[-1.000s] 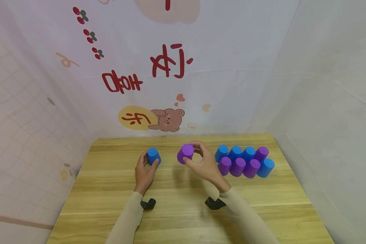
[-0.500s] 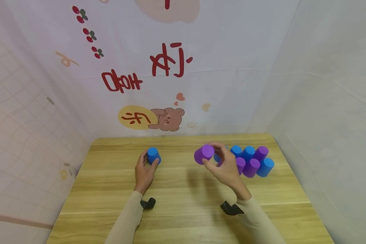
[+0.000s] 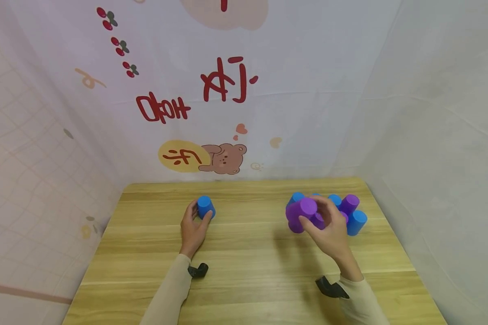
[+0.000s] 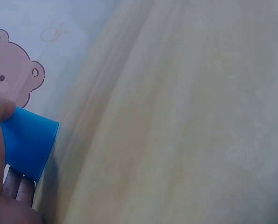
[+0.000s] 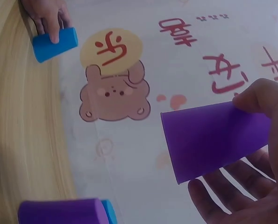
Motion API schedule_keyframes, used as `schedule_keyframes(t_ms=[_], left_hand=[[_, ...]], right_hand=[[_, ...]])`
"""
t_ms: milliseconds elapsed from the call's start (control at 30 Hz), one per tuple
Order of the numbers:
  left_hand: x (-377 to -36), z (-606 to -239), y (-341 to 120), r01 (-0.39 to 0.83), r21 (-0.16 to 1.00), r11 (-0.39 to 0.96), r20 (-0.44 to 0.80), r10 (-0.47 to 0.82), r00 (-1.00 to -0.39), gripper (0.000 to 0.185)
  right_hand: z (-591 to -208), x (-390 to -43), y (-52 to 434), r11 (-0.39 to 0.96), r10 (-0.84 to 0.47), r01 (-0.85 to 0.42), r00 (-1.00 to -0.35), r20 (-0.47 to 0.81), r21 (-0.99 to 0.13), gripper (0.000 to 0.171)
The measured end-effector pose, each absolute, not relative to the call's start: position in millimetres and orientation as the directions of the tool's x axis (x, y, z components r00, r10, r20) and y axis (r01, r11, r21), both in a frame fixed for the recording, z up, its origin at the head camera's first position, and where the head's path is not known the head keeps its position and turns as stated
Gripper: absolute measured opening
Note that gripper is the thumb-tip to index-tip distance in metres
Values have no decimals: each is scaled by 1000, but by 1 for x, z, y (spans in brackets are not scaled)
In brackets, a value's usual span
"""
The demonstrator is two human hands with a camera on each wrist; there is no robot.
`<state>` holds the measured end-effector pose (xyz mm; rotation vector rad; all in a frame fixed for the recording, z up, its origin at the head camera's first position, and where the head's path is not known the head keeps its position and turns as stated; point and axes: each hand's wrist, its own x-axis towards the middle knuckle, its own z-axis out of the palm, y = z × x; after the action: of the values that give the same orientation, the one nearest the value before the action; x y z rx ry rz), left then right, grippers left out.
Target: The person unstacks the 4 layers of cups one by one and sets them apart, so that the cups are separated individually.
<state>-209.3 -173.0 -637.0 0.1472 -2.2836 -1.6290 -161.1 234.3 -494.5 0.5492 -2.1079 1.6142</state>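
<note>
Rightward the right hand (image 3: 329,225) has carried its gripped purple cup (image 3: 302,208) over the cluster of cups (image 3: 349,212) — a low pass could topple them; left hand (image 3: 193,228) grips the blue cup (image 3: 205,206).

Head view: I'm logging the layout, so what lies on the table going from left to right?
Left hand → lone blue cup it grips → purple cup held up by the right hand → cluster of blue and purple cups on the wooden table.
</note>
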Motion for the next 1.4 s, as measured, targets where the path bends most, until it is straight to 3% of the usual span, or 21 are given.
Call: schedule_keyframes(t_ms=[433, 667, 900, 1400], left_hand=[[-208, -635, -174, 101, 939, 329, 197, -272, -942, 69], [-207, -636, -174, 87, 940, 330, 186, -282, -941, 68], [-208, -638, -175, 90, 933, 347, 195, -281, -940, 67], [-209, -640, -177, 112, 937, 332, 206, -263, -943, 69]], right_hand=[[-490, -138, 288, 201, 62, -575, -800, 596, -793, 61], [-494, -127, 317, 160, 147, -531, -820, 552, -832, 60], [-499, -117, 340, 140, 246, -547, -789, 564, -826, 58], [-508, -101, 376, 192, 491, -344, -777, 394, -919, 56]])
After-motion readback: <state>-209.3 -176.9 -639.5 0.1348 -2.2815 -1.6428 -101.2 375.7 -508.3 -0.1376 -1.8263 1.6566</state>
